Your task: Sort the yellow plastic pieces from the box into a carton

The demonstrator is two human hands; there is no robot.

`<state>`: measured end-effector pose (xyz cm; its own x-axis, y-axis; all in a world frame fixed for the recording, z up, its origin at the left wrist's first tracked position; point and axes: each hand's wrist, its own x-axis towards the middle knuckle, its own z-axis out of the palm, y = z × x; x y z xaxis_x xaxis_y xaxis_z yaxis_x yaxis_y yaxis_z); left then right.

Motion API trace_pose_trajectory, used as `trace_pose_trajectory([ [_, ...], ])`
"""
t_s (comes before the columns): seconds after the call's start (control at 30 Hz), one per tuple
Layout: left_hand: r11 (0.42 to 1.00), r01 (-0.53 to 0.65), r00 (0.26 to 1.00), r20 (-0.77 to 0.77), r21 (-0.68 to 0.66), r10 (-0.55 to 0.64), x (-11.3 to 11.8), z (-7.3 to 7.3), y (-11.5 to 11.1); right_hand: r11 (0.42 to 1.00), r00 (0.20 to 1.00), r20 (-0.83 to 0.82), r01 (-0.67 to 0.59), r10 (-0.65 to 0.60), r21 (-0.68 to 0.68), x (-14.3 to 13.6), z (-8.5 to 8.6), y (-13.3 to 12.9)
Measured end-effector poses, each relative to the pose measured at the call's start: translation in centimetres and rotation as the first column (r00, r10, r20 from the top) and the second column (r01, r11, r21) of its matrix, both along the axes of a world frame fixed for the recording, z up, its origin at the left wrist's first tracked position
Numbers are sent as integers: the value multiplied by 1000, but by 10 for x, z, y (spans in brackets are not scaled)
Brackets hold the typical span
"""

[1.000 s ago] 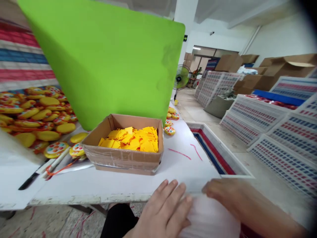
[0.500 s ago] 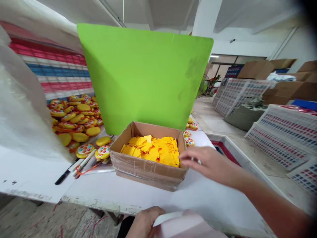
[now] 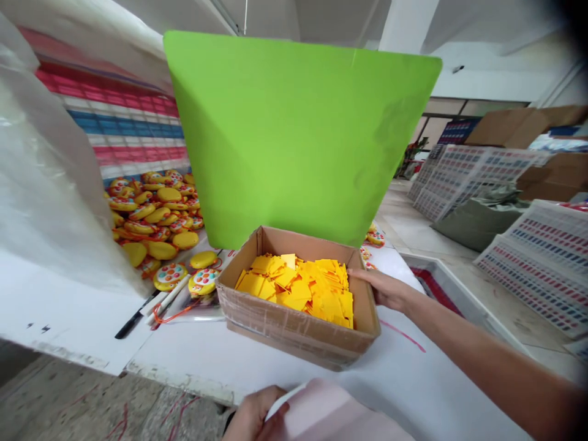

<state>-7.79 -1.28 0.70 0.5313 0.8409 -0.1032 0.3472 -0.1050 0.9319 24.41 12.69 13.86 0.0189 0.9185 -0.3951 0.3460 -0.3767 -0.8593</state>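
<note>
A cardboard box (image 3: 294, 327) on the white table holds a heap of small yellow pieces (image 3: 298, 288). My right hand (image 3: 383, 289) grips the box's right wall, fingertips over the rim beside the yellow pieces. At the bottom, my left hand (image 3: 260, 413) is closed on the edge of a pale pinkish-white sheet or bag (image 3: 328, 413), in front of the table edge. Left of the box lie yellow round toys with coloured dots (image 3: 169, 277), white sticks (image 3: 172, 300) and a black pen (image 3: 128, 324).
Behind the box stands a large green board (image 3: 294, 141). A pile of yellow toys (image 3: 160, 211) and translucent plastic sheeting (image 3: 59, 171) are at left. To the right are a white tray (image 3: 441, 294), patterned crates (image 3: 542, 263), a grey-green sack (image 3: 482, 217) and cardboard boxes (image 3: 500, 127).
My right hand has closed on the box's right wall, and the box's right side has swung toward me. A pink strand shows on the table at right. The view has shifted a little.
</note>
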Motion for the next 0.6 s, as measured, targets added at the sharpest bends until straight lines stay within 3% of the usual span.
trace_pose_trajectory([
  [0.1, 998, -65, 996, -69, -4, 65, -3, 11, 10, 978, 987, -160, -36, 3, -205, 1, -3, -10],
  [0.17, 998, -65, 993, -103, -14, 63, -3, 19, 18, 961, 975, -220, -51, -10, -271, 0, -1, -13],
  [0.43, 987, 77, 994, -88, 142, -65, 2, 44, 42, 986, 985, -130, 99, -116, -131, -13, 6, -25],
  [0.6, 986, 43, 990, -136, 164, -21, 8, 45, 50, 995, 989, -107, 94, -97, -33, -6, 4, -24],
])
